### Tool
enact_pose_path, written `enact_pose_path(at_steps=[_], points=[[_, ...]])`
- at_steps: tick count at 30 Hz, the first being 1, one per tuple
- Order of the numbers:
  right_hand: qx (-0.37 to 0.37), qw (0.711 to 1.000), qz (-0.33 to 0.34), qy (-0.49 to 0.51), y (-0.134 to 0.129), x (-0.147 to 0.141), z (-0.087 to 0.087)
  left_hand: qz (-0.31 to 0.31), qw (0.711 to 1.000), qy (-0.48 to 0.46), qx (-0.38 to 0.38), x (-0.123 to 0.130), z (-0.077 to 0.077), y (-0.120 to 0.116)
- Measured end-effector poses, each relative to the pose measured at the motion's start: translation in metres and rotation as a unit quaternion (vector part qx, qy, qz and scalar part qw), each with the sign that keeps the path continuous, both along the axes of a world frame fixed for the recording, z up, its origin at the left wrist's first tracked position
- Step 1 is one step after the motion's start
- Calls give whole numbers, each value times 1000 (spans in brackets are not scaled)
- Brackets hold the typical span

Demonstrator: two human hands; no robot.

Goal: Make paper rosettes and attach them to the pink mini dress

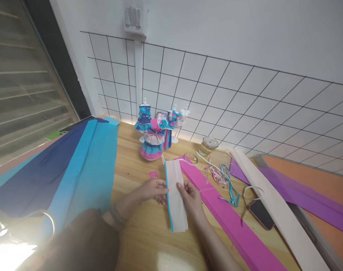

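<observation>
Your left hand [154,191] pinches the near side of a blue-edged pale strip [176,210], your right hand [190,196] closed on its opposite side with thumb on top, apparently keeping it flat above the surface [149,241]. Rightward lies a long pink strip [216,205]; farther back stand small dressed forms [154,140], perhaps leaving you working room.

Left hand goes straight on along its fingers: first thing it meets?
The whitish strip with the blue edge; the left hand seems to touch it, though depth is unclear. Beyond, probably the right hand.
</observation>
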State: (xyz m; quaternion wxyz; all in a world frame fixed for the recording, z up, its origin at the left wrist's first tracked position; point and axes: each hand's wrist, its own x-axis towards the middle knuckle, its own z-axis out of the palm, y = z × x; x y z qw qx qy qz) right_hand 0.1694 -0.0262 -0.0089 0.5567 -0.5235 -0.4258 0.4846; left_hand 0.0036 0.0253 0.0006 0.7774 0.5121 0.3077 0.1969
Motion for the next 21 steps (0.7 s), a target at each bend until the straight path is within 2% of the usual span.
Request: enact_pose_path(at_steps=[3, 6, 9, 17, 21], points=[[6, 1000, 3, -7, 0, -2, 2, 18, 1000, -2, -22, 2, 0, -1], [0, 1000, 16, -9, -1, -2, 3, 30, 999, 10, -5, 3, -3, -1], [2, 1000, 15, -22, -1, -1, 2, 30, 999, 15, 15, 2, -6, 0], [4, 1000, -5, -30, 0, 3, 2, 23, 1000, 2, 8, 1, -6, 1], [0, 1000, 2, -2, 1, 5, 5, 65, 998, -8, -4, 4, -7, 2]])
